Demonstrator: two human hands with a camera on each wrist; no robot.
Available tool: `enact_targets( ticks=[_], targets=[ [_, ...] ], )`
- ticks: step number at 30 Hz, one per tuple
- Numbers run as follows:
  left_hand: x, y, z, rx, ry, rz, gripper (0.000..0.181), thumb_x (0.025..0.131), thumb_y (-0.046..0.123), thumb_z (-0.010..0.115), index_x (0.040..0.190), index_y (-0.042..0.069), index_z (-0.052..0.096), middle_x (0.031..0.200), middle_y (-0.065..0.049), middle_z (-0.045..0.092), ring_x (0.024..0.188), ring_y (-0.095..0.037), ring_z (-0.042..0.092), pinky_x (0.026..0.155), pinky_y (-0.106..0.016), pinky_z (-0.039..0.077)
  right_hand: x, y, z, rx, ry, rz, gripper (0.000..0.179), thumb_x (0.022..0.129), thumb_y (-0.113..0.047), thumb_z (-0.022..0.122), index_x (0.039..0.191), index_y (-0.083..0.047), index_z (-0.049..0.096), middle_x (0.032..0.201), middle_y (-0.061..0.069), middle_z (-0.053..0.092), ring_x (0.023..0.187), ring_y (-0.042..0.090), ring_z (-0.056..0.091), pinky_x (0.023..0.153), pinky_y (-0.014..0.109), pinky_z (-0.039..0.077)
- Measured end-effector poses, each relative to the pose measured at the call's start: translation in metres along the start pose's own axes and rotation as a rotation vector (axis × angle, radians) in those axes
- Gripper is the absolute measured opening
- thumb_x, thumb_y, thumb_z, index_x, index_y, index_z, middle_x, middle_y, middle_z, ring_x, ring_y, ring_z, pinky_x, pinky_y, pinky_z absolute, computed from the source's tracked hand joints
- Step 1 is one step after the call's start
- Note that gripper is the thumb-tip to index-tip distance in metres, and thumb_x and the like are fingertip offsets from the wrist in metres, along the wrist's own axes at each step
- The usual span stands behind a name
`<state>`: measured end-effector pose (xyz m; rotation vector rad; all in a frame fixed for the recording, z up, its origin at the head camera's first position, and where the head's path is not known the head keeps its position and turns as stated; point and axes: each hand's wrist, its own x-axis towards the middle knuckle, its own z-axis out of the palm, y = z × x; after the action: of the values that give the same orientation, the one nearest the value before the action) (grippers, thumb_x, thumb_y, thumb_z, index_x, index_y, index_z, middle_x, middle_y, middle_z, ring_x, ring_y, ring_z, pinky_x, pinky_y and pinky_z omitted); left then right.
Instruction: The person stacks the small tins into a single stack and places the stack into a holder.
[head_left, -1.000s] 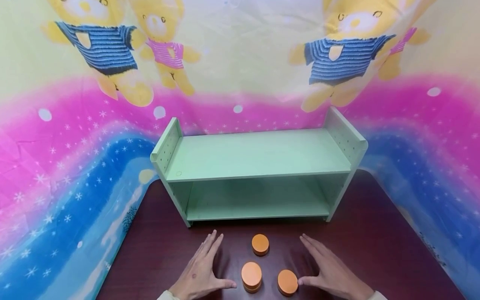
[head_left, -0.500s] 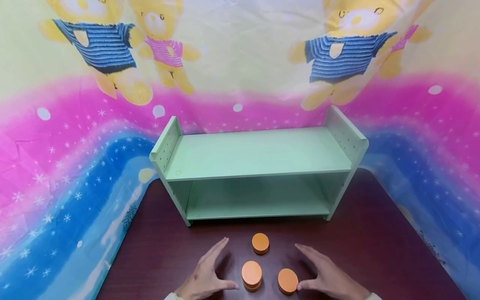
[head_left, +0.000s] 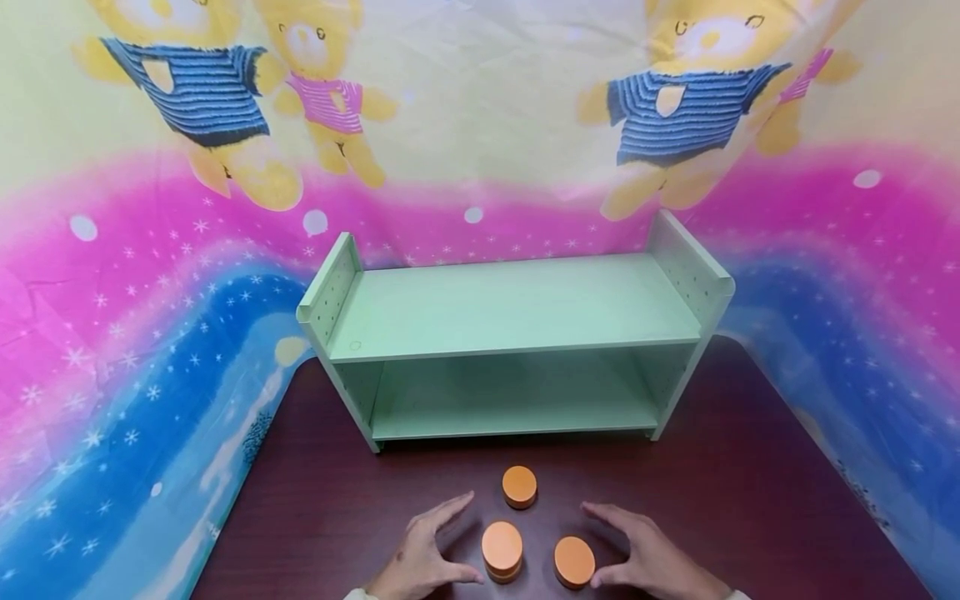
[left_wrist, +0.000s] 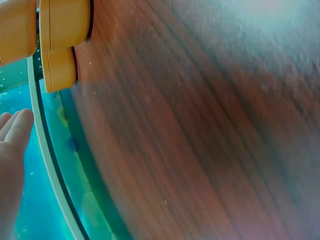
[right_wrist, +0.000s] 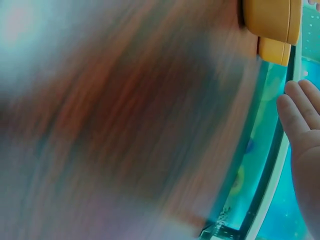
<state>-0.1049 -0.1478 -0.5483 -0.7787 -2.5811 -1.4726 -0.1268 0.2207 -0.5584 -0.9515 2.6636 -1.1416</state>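
Three round orange tins with flat tops sit on the dark table in the head view. The left one [head_left: 502,550] looks taller, perhaps two stacked; another [head_left: 574,561] lies to its right, and a third [head_left: 519,486] stands farther back. My left hand [head_left: 423,554] is beside the left tin, thumb and fingers spread apart and gently curved, with a small gap to it. Beside the right tin is my right hand [head_left: 648,554], similarly curved; its thumb tip is at that tin's edge, and contact is unclear. Orange tins [left_wrist: 65,22] also show in the left wrist view.
Behind the tins stands a pale green two-tier shelf [head_left: 517,304] with raised side panels. A dark red-brown table [head_left: 300,517] supports everything. A printed cloth [head_left: 480,125] with teddy bears hangs around the back and sides.
Both hands have drawn inward toward the tins, and their fingertips have come lower in the head view, more bent. The tins and shelf stay in place.
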Motion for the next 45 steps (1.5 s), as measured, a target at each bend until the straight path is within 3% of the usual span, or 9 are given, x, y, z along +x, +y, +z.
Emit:
enact_targets(
  ticks=[4, 8, 10, 18, 30, 39, 45],
  targets=[
    [0.001, -0.004, 0.006, -0.191, -0.028, 0.006, 0.085, 0.068, 0.021, 0.093, 0.141, 0.0, 0.053, 0.137, -0.027, 0.055, 0.126, -0.032, 0.055, 0.101, -0.042, 0.05, -0.001, 0.0, 0.004, -0.019, 0.012, -0.042, 0.083, 0.073, -0.045, 0.087, 0.137, -0.001, 0.057, 0.13, 0.011, 0.064, 0.121, 0.018, 0.059, 0.095, 0.03, 0.053],
    [0.0, -0.01, 0.013, -0.375, -0.053, 0.032, 0.08, 0.072, 0.013, 0.089, 0.138, -0.01, 0.051, 0.135, -0.037, 0.05, 0.125, -0.039, 0.054, 0.095, -0.051, 0.05, -0.001, 0.0, 0.007, -0.026, 0.002, -0.035, 0.083, 0.073, -0.046, 0.087, 0.137, -0.002, 0.058, 0.129, 0.012, 0.065, 0.119, 0.019, 0.059, 0.094, 0.032, 0.054],
    [0.0, -0.011, 0.015, -0.413, -0.059, 0.015, 0.08, 0.073, 0.013, 0.089, 0.138, -0.013, 0.05, 0.136, -0.038, 0.049, 0.124, -0.043, 0.053, 0.096, -0.05, 0.049, -0.001, 0.0, 0.008, -0.034, 0.012, -0.044, 0.082, 0.073, -0.047, 0.087, 0.136, -0.002, 0.059, 0.128, 0.012, 0.065, 0.119, 0.02, 0.06, 0.094, 0.032, 0.054],
    [0.0, -0.013, 0.021, -0.467, -0.067, -0.095, 0.078, 0.076, 0.015, 0.087, 0.136, -0.017, 0.049, 0.135, -0.036, 0.05, 0.12, -0.052, 0.052, 0.096, -0.049, 0.049, -0.001, 0.005, 0.016, -0.042, 0.073, -0.114, 0.079, 0.074, -0.047, 0.086, 0.132, 0.0, 0.061, 0.124, 0.008, 0.067, 0.115, 0.015, 0.061, 0.093, 0.027, 0.053],
    [-0.001, -0.007, 0.026, -0.536, -0.064, -0.253, 0.073, 0.073, 0.006, 0.088, 0.135, -0.012, 0.054, 0.136, -0.031, 0.053, 0.121, -0.036, 0.058, 0.098, -0.042, 0.051, -0.004, 0.009, 0.023, 0.005, 0.052, -0.104, 0.075, 0.076, -0.041, 0.087, 0.132, 0.001, 0.061, 0.124, 0.008, 0.068, 0.114, 0.015, 0.062, 0.092, 0.028, 0.054],
    [0.0, -0.009, 0.032, -0.55, -0.06, -0.25, 0.072, 0.072, 0.006, 0.089, 0.132, -0.014, 0.055, 0.134, -0.033, 0.055, 0.12, -0.011, 0.06, 0.1, -0.031, 0.05, -0.003, 0.009, 0.023, 0.08, 0.006, -0.082, 0.074, 0.078, -0.038, 0.086, 0.133, 0.002, 0.059, 0.126, 0.01, 0.067, 0.117, 0.013, 0.06, 0.094, 0.025, 0.052],
    [0.001, -0.009, 0.034, -0.553, -0.064, -0.266, 0.069, 0.072, 0.004, 0.089, 0.131, -0.012, 0.057, 0.133, -0.03, 0.057, 0.12, -0.011, 0.059, 0.101, -0.027, 0.049, -0.003, 0.009, 0.025, 0.099, -0.002, -0.106, 0.071, 0.08, -0.036, 0.085, 0.133, 0.004, 0.059, 0.127, 0.01, 0.067, 0.117, 0.012, 0.06, 0.095, 0.023, 0.051]
  ],
)
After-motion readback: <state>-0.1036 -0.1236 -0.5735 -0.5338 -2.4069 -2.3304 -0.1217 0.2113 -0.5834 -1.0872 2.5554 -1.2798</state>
